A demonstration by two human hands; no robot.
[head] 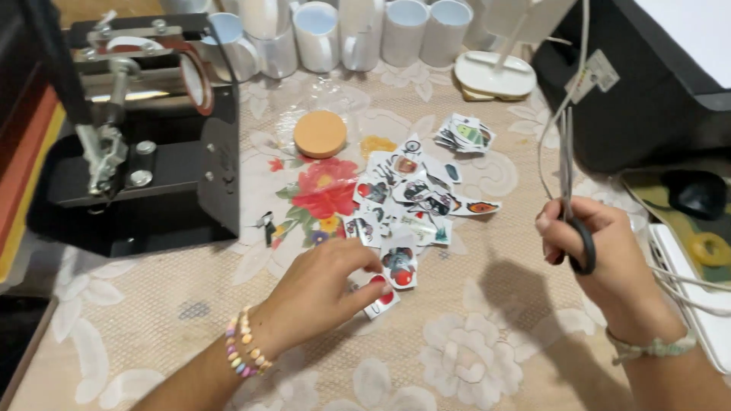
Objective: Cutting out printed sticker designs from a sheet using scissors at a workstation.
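cam: single head-worn, no 2nd view, so no overlap
facing: fwd + down at table (487, 335)
range: close, approx arm's reach
frame: left hand (320, 293) bottom-centre, right hand (601, 251) right edge
beyond hands: mugs (358, 30) along top edge

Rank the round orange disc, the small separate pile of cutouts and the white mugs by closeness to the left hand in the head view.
From the left hand:
1. Round orange disc, straight beyond it.
2. Small separate pile of cutouts, up and rightward.
3. White mugs, along the far edge.
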